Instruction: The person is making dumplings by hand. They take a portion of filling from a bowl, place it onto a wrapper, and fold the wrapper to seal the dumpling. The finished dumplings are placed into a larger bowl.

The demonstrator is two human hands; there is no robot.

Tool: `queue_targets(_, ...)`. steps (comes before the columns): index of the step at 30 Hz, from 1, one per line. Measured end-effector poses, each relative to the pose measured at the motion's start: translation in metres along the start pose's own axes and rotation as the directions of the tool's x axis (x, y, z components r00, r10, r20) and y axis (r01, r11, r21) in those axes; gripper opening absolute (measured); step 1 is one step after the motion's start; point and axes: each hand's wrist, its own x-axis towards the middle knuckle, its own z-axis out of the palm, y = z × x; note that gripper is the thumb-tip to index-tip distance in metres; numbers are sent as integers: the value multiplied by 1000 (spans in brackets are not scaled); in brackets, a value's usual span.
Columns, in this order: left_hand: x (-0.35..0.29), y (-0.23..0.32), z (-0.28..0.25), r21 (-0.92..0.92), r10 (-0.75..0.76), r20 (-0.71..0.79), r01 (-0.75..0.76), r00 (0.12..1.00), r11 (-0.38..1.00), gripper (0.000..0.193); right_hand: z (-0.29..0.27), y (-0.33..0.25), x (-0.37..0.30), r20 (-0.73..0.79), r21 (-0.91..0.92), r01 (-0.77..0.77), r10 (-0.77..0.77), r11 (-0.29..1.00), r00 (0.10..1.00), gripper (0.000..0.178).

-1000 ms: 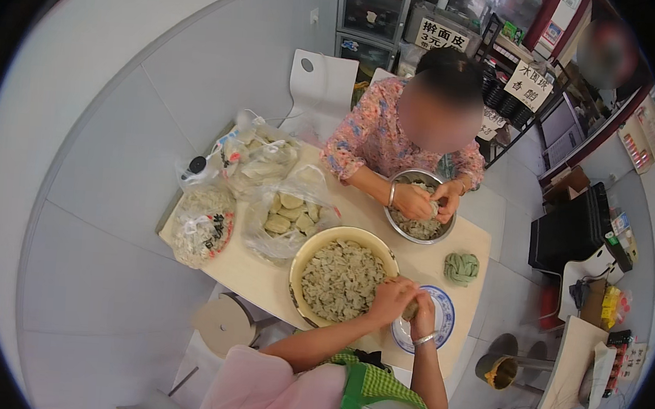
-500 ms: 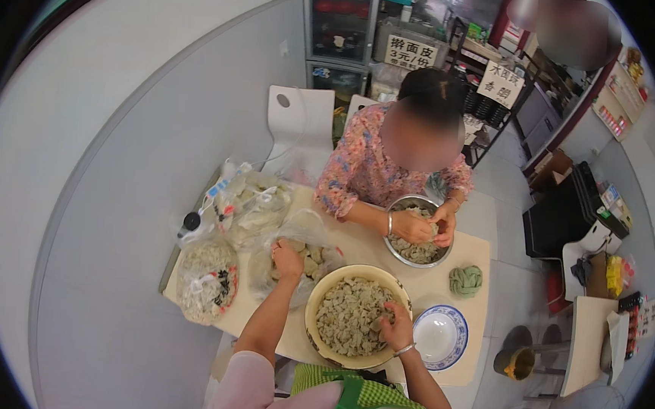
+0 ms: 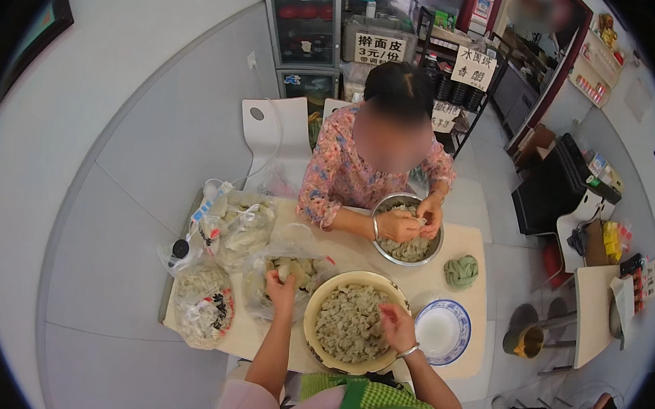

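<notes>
Left hand: the person's left hand is at the mouth of an open clear bag, fingertips against larger flat, pale pieces. Whether its grip is clamped on one, I cannot tell.
Right hand: the right hand is over the right side of the basin, fingers curled; whether its grip is together or holds a scrap, I cannot tell.
Yellow basin: the basin stands on the counter in front of the person, well filled with small torn bits.
Across the counter: a co-worker's hands work over a steel bowl of similar bits.
Progress: much seems already broken small; the larger pieces in the open bag look left to do, so the work appears well under way, unfinished.
Nearby: a folded green bundle, a blue-rimmed dish, and, at left, two more filled bags.
</notes>
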Motion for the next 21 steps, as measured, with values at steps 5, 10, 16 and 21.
queue_targets(5,-95,78,20,-253,-13,330,102,944,962,27,15,-27,12,125,456,-80,25,886,992,29)
queue_targets(10,-150,85,61,-90,49,625,9,779,996,27,-4,-39,1,78,299,-137,119,944,990,39)
queue_targets(16,-177,81,108,122,-112,807,22,580,992,30,-64,-8,-29,-69,399,-23,55,917,996,40)
queue_targets(21,-206,93,145,293,-352,858,206,375,934,31,-102,25,-50,-246,391,-42,149,920,958,36)
